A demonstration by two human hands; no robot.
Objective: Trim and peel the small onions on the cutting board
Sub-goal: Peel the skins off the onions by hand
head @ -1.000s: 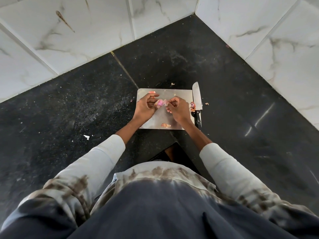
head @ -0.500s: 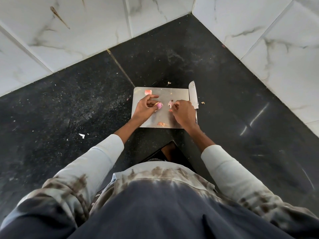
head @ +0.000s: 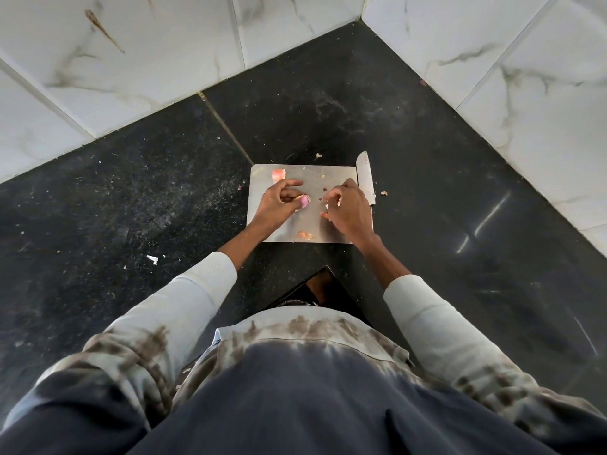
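Now the left hand (head: 279, 203) alone pinches the onion (head: 304, 201) over the board (head: 312, 178) middle. The right hand (head: 348, 208) has let go and drawn apart, fingers loosely curled, empty. Peel scraps (head: 304, 235) lie near the front edge; knife (head: 366, 175) along the right edge. Peeling looks nearly done.

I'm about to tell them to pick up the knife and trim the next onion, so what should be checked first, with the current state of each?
1. Left hand holds the small onion: ok.
2. Right hand free for the knife: cannot tell, fingers curled, maybe pinching a bit of peel.
3. Knife within reach, blade along the cutting board's right edge: ok.
4. Knife handle exposed: not ok, hidden behind the right hand.
5. Board free of peel scraps: not ok.
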